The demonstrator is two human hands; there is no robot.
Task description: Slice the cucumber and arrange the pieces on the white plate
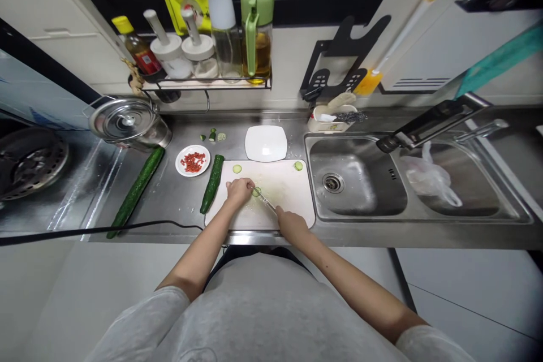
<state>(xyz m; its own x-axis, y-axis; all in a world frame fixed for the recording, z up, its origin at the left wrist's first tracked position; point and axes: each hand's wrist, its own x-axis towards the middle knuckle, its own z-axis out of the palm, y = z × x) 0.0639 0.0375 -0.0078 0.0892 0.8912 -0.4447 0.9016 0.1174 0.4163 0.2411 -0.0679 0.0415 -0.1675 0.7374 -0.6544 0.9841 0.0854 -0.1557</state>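
A white cutting board lies on the steel counter in front of me. My left hand is curled on a cucumber piece at the board's middle. My right hand is closed round the handle of a knife, whose blade meets that piece. Two loose cucumber slices rest on the board, one slice at the far left and another slice at the far right corner. A whole cucumber leans along the board's left edge.
A second cucumber lies left on the counter, with a black cable across the front edge. A small dish of chopped red chilli, an empty white plate, a lidded steel pot, a condiment rack and a double sink surround the board.
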